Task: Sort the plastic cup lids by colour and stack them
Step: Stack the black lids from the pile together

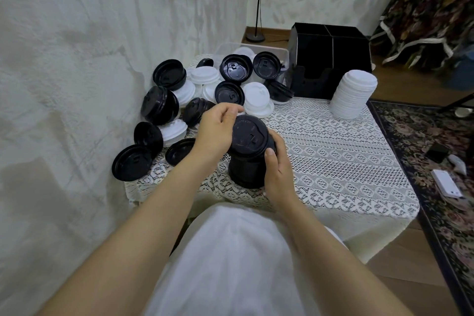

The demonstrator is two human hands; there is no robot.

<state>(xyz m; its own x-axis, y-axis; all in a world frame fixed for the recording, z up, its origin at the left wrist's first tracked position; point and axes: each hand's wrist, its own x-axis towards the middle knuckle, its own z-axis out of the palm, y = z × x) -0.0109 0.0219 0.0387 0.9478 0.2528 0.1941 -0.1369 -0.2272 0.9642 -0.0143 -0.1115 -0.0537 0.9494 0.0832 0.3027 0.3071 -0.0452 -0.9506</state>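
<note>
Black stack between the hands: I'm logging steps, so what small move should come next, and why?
Probably press the top lid down flush on the black stack. The left hand curls at that lid's rim and the right hand grips the stack's side, so the lid may not be seated yet; loose black lids wait behind.

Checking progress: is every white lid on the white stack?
No, loose white lids lie among loose black lids, apart from the white stack.
</note>
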